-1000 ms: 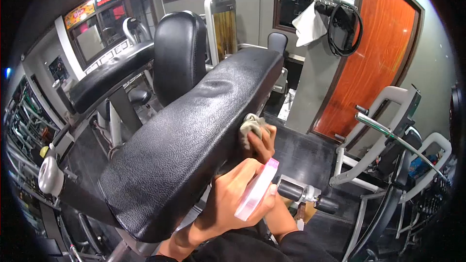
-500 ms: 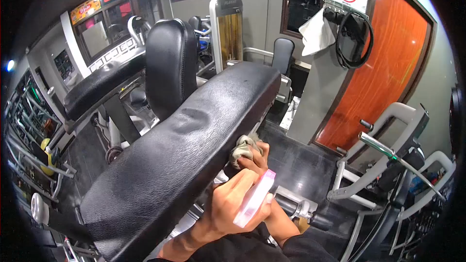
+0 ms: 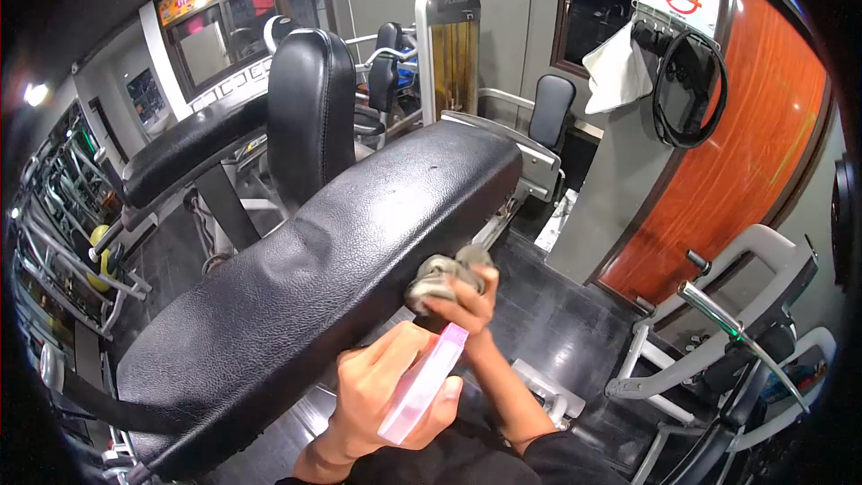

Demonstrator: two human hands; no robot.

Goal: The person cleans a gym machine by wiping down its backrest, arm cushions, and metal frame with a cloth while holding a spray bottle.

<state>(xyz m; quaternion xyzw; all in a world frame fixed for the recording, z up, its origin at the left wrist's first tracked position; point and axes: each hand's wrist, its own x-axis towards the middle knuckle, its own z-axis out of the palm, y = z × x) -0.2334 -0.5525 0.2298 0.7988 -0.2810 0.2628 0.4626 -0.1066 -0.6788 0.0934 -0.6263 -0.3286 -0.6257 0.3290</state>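
My left hand (image 3: 382, 386), at the lower middle, is closed around a spray bottle (image 3: 420, 391). Mostly its pale pink, long head shows, with a brighter pink tip pointing away from me; my fingers and the viewing angle hide the body. Farther forward, my right hand (image 3: 469, 305) grips a crumpled grey-green cloth (image 3: 434, 283) against or close to the right side of a long black padded bench (image 3: 359, 242). Contact between cloth and pad is hard to make out. The pad's top is textured, with a shallow dent and a bright reflection.
An upright black backrest (image 3: 310, 117) stands behind the pad. A weight-stack machine (image 3: 449, 54) is farther back. At right are a grey-framed machine (image 3: 709, 323), an orange wooden door (image 3: 718, 171), and a white towel (image 3: 620, 72) hung on wall hooks. Dark floor (image 3: 557, 332) lies below.
My right hand and the cloth shift slightly along the pad's side. My left hand with the spray bottle moves left and lower. The view has turned a little, sliding the background to the right.
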